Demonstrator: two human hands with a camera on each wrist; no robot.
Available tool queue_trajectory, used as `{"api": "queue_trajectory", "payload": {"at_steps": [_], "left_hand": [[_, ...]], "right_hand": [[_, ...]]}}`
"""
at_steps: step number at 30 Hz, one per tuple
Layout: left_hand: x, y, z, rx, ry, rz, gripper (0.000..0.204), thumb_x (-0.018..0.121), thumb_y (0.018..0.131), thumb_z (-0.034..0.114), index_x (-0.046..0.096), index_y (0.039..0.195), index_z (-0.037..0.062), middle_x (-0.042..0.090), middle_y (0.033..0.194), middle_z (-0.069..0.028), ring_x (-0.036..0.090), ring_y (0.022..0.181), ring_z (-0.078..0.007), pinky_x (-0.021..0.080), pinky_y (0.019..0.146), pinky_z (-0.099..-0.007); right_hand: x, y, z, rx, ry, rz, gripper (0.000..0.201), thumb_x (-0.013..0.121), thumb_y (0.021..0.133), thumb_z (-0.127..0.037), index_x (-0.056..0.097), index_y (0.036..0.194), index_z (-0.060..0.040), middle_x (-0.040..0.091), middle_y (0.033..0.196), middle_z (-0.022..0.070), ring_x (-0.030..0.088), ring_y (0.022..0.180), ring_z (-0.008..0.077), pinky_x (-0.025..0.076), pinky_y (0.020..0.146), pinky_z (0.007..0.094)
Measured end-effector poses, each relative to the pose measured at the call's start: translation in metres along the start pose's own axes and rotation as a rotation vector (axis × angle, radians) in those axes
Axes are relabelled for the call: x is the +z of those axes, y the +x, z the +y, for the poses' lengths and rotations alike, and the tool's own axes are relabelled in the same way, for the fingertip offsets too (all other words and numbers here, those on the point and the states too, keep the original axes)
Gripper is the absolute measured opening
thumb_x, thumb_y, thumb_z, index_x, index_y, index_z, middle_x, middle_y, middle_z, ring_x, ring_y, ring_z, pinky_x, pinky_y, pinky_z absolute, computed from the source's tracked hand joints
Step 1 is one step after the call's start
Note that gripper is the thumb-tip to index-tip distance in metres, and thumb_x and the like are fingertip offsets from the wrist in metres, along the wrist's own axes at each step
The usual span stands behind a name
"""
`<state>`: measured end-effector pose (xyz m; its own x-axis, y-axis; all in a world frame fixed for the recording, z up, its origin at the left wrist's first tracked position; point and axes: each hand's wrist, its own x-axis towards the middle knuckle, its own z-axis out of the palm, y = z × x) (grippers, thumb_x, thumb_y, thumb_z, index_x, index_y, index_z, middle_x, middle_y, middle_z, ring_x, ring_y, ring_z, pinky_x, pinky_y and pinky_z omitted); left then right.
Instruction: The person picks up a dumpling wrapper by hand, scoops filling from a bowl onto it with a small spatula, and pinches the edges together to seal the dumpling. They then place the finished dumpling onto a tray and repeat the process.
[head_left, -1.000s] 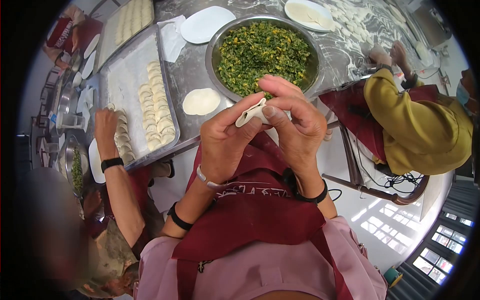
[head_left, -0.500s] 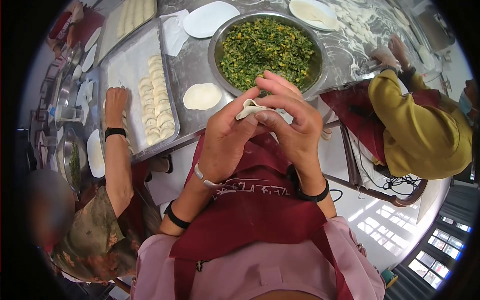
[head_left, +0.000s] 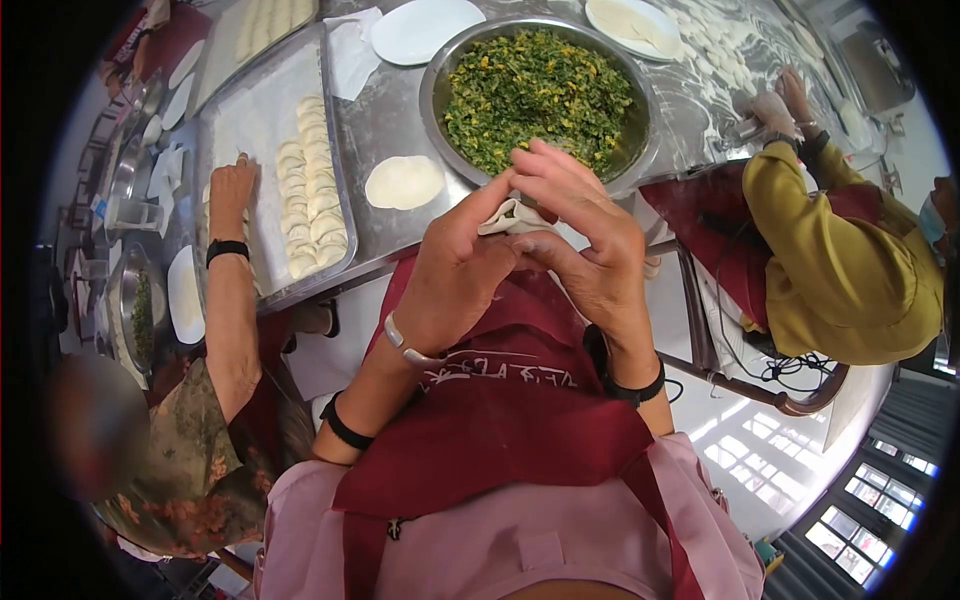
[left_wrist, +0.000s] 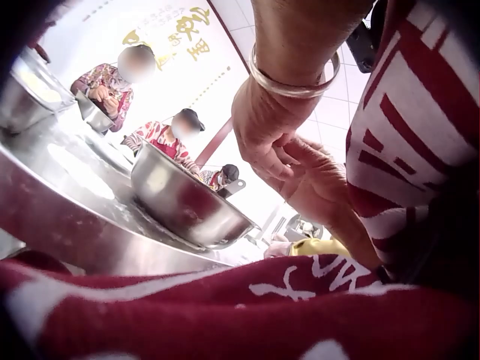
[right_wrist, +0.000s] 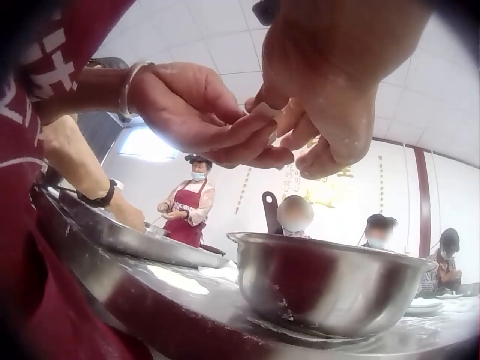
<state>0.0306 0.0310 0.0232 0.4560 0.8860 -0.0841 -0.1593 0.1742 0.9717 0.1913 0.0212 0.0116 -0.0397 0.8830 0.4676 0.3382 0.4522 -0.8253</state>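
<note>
Left fingers (head_left: 484, 209) and right fingers (head_left: 578, 207) still pinching my dumpling (head_left: 508, 222), this side of the bowl (head_left: 434, 120), deeper between them now!

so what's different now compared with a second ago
The fingers of the right hand have come farther across, so less of the folded dumpling wrapper shows. Another person's hand has moved farther up the dumpling tray. The left hand and right hand still hold the wrapper; the flat wrapper and steel bowl stayed put.

Both hands (right_wrist: 199, 112) (right_wrist: 330, 97) pinch pale dough (right_wrist: 262, 114) higher than a steel bowl (right_wrist: 330, 285), metal tray (right_wrist: 150, 244) left of the bowl, bench (right_wrist: 202, 304) beneath it
</note>
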Motion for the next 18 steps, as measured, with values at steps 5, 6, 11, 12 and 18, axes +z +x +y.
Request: {"api": "queue_trajectory", "payload": {"at_steps": [5, 6, 11, 12, 18], "left_hand": [[0.000, -0.001, 0.000, 0.029, 0.115, 0.020, 0.057, 0.050, 0.090, -0.004, 0.036, 0.146, -0.0038, 0.065, 0.105, -0.0079, 0.063, 0.090, -0.0096, 0.053, 0.074, -0.0245], [-0.001, -0.001, -0.001, 0.034, 0.150, 0.023, 0.057, 0.050, 0.089, -0.004, 0.037, 0.145, -0.0039, 0.065, 0.104, -0.0078, 0.063, 0.090, -0.0094, 0.053, 0.075, -0.0245], [-0.002, 0.000, 0.000, 0.044, 0.230, 0.008, 0.057, 0.050, 0.087, -0.004, 0.039, 0.143, -0.0049, 0.064, 0.106, -0.0080, 0.061, 0.094, -0.0095, 0.051, 0.080, -0.0252], [0.000, -0.001, 0.009, 0.018, 0.220, -0.005, 0.057, 0.049, 0.088, -0.004, 0.038, 0.143, -0.0058, 0.062, 0.108, -0.0075, 0.060, 0.095, -0.0094, 0.052, 0.081, -0.0249], [0.007, -0.001, 0.005, 0.025, 0.067, 0.041, 0.048, 0.049, 0.092, -0.001, 0.044, 0.139, -0.0057, 0.063, 0.106, -0.0065, 0.062, 0.095, -0.0106, 0.053, 0.078, -0.0245]], "right_hand": [[0.002, -0.001, 0.005, -0.080, 0.001, -0.014, 0.029, 0.076, 0.071, -0.003, 0.072, 0.100, -0.0038, 0.067, 0.120, 0.0126, 0.057, 0.122, 0.0343, 0.047, 0.098, 0.0416], [0.002, -0.001, 0.004, -0.084, -0.015, -0.013, 0.028, 0.075, 0.071, -0.002, 0.073, 0.098, -0.0038, 0.068, 0.119, 0.0124, 0.057, 0.122, 0.0343, 0.048, 0.098, 0.0414], [0.005, -0.002, 0.006, -0.106, -0.003, 0.021, 0.020, 0.073, 0.072, 0.000, 0.072, 0.092, -0.0037, 0.070, 0.113, 0.0112, 0.060, 0.118, 0.0336, 0.049, 0.096, 0.0402], [0.006, -0.002, 0.008, -0.118, 0.007, 0.032, 0.019, 0.072, 0.073, 0.001, 0.072, 0.092, -0.0035, 0.070, 0.112, 0.0111, 0.061, 0.117, 0.0334, 0.049, 0.096, 0.0400], [0.011, -0.005, 0.006, -0.094, 0.040, 0.094, 0.016, 0.071, 0.074, 0.001, 0.072, 0.090, -0.0027, 0.071, 0.109, 0.0125, 0.063, 0.112, 0.0328, 0.050, 0.094, 0.0391]]}}
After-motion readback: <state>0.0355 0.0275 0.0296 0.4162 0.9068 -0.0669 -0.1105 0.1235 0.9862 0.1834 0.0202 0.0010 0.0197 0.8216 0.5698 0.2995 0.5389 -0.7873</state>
